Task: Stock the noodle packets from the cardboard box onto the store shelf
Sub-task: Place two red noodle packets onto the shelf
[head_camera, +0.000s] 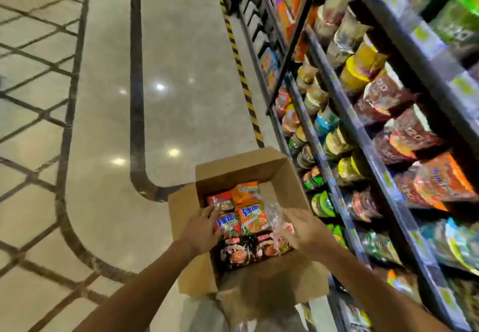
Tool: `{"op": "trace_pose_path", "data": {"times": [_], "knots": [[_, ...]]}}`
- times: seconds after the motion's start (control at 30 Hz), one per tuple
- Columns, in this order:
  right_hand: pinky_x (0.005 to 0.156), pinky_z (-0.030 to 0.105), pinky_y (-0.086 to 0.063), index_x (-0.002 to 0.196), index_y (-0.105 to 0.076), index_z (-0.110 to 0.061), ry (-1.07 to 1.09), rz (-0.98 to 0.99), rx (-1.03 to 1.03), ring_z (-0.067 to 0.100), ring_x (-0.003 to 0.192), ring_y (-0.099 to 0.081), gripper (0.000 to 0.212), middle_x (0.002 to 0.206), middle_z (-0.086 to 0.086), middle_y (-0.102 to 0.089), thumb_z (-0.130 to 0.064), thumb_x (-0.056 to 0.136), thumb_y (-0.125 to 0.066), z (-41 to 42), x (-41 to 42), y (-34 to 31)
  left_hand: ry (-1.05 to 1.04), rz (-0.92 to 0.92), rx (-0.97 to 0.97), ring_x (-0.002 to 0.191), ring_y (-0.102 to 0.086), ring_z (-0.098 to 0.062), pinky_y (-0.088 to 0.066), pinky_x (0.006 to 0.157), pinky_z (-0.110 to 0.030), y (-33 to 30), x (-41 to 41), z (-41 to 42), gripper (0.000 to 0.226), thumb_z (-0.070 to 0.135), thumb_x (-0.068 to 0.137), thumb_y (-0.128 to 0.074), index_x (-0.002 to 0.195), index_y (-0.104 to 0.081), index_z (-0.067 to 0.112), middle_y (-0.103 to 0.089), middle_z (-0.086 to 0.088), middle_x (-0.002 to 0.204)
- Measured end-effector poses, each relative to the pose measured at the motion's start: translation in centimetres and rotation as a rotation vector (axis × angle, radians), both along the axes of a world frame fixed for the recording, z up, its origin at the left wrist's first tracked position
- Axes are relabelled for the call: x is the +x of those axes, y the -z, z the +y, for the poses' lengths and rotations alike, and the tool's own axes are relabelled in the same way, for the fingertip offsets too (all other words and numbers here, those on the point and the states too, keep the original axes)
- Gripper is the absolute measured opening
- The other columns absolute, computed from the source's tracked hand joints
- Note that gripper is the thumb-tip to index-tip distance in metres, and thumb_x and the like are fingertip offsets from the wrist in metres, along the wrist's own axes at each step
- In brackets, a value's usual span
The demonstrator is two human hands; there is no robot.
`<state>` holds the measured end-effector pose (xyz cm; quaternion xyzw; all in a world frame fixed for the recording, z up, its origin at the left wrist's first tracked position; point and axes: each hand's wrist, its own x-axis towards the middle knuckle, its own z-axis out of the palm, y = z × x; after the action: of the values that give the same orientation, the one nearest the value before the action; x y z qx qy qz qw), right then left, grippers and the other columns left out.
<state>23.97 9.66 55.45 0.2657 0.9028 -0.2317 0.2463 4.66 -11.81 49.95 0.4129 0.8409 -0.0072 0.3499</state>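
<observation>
An open cardboard box (233,168) stands on the floor beside the store shelf (363,135). Inside it lie several noodle packets (252,217), orange, red and dark ones. My left hand (201,229) reaches into the box from the left, fingers straight, touching a red packet's edge. My right hand (304,228) reaches in from the right with fingers spread over a clear-wrapped packet (278,217). Neither hand is seen to grip anything.
The shelf on the right carries rows of cup noodles (324,122) and bagged noodle packs (440,181). A polished stone floor (181,72) stretches left and ahead, with a yellow-black hazard strip (241,70) along the shelf base.
</observation>
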Motion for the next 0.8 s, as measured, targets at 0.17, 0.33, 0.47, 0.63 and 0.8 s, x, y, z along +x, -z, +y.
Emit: {"op": "trace_pose_path", "data": {"times": [0.17,0.33,0.47,0.63,0.8], "knots": [[0.112,0.040,-0.039,0.146,-0.048,-0.020,-0.056,0.006,-0.028,0.026,0.138,-0.045,0.068,0.147,0.003,-0.052,-0.066,0.096,-0.040,4.4,-4.7,15.2,-0.155,-0.094,-0.063,0.148,-0.019,-0.032,-0.021,0.120,-0.040,15.3,-0.9,4.6,0.070,0.053,0.101,-0.037,0.157,-0.019,0.016,-0.017,-0.010,0.164],[0.116,0.048,-0.036,0.147,-0.048,-0.025,-0.204,-0.048,-0.015,0.024,0.147,-0.036,0.075,0.153,0.001,-0.048,-0.070,0.092,-0.026,6.0,-6.7,34.5,-0.323,-0.143,-0.141,0.147,-0.021,-0.033,-0.025,0.118,-0.042,32.3,-2.0,6.6,0.067,0.045,0.100,-0.045,0.155,-0.020,0.016,-0.018,-0.009,0.163],[0.118,0.043,-0.034,0.151,-0.043,-0.025,-0.272,-0.055,-0.048,0.023,0.146,-0.035,0.083,0.154,-0.001,-0.047,-0.069,0.086,-0.014,5.7,-8.5,45.8,-0.522,-0.196,-0.181,0.146,-0.022,-0.034,-0.025,0.119,-0.044,44.5,-3.2,7.4,0.069,0.044,0.098,-0.049,0.155,-0.021,0.015,-0.020,-0.010,0.161],[0.121,0.041,-0.026,0.157,-0.028,-0.032,-0.281,-0.054,-0.122,0.020,0.150,-0.024,0.079,0.160,-0.005,-0.035,-0.071,0.090,-0.014,4.9,-9.4,56.1,-0.714,-0.196,-0.124,0.147,-0.016,-0.034,-0.019,0.121,-0.039,55.6,-5.3,9.3,0.074,0.034,0.097,-0.055,0.156,-0.016,0.011,-0.015,-0.013,0.162],[0.108,0.040,-0.039,0.150,-0.044,-0.027,-0.281,-0.022,-0.149,0.025,0.136,-0.046,0.080,0.146,-0.002,-0.054,-0.069,0.087,-0.017,4.8,-9.8,61.8,-1.084,-0.171,-0.086,0.146,-0.022,-0.036,-0.020,0.119,-0.037,63.2,-7.7,11.0,0.093,0.031,0.092,-0.064,0.156,-0.003,0.003,-0.018,-0.018,0.159]]}}
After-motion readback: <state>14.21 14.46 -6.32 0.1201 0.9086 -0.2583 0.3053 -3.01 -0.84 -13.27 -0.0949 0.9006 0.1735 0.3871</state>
